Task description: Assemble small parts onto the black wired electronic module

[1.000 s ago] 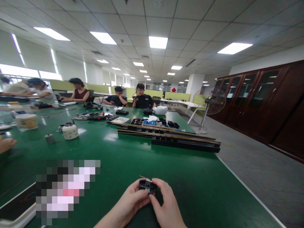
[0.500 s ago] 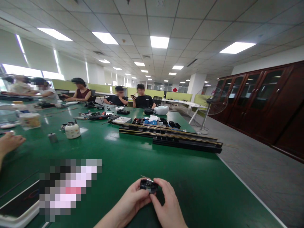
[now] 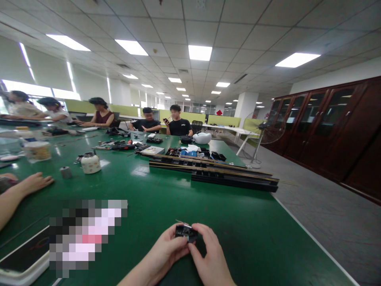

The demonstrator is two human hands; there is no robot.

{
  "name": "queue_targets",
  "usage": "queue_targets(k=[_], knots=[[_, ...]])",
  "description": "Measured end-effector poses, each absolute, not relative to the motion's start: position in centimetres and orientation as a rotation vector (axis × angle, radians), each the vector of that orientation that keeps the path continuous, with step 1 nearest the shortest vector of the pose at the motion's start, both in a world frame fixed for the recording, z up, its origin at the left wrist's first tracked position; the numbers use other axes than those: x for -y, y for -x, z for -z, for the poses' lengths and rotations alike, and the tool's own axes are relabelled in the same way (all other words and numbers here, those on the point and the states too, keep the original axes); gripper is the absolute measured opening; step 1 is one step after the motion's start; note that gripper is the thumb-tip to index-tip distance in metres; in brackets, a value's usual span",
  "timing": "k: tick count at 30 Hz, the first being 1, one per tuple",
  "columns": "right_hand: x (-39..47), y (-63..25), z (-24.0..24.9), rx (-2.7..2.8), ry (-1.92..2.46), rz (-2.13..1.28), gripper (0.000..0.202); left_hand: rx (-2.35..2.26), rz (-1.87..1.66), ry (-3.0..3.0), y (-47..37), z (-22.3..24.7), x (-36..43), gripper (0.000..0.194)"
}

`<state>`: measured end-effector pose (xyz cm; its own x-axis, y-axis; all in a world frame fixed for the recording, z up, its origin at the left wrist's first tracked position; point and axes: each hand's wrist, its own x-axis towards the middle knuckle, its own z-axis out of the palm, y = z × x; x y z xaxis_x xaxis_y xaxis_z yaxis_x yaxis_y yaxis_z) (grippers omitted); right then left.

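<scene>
Between my fingers, above the near part of the green table, is a small black plastic housing [image 3: 186, 232] with a shiny metal part along its top and a thin wire end sticking out at the upper left. My left hand [image 3: 169, 247] grips its left side, thumb across the front. From the right, my right hand [image 3: 208, 248] pinches it between thumb and forefinger. Its inner details are too small to make out, and the fingers cover its lower edges.
Long black rails [image 3: 232, 180] with thin brass-coloured rods lie across the green table [image 3: 143, 206]. A round jar [image 3: 91, 163] and a metal cylinder [image 3: 65, 172] stand at the left. A co-worker's hand [image 3: 37, 182] rests nearby, beyond a white-rimmed device [image 3: 26, 254]. Several people sit farther back.
My hands and the black housing hold almost still. At the left, the co-worker's hand has reached farther onto the table, to the right. Seated people in back have shifted slightly.
</scene>
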<state>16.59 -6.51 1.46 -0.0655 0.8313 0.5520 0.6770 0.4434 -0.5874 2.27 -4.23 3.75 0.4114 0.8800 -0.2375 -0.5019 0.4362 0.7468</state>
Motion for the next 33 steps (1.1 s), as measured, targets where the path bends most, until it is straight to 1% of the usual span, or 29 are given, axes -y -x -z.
queue_targets(k=[16, 22, 24, 29, 31, 33], knots=[[6.6, -16.6, -1.8, 1.793, 1.293, -0.225, 0.033, -0.668, -0.962, -0.632, -2.2, -3.6, 4.3, 0.025], [6.6, -16.7, -1.9, 1.784, 1.289, -0.243, 0.032, -0.621, -0.89, -0.591, -1.9, -3.9, 4.1, 0.025], [6.6, -16.7, -1.8, 1.799, 1.29, -0.266, 0.032, -0.597, -0.846, -0.528, -1.8, -4.1, 4.0, 0.03], [6.6, -16.8, -1.8, 1.824, 1.29, -0.285, 0.033, -0.514, -0.77, -0.426, -1.4, -4.3, 3.8, 0.053], [6.6, -16.8, -1.8, 1.831, 1.283, -0.272, 0.034, -0.484, -0.769, -0.396, -1.3, -4.3, 3.8, 0.058], [6.7, -16.8, -1.9, 1.838, 1.265, -0.24, 0.035, -0.464, -0.774, -0.375, -1.3, -4.2, 3.8, 0.057]])
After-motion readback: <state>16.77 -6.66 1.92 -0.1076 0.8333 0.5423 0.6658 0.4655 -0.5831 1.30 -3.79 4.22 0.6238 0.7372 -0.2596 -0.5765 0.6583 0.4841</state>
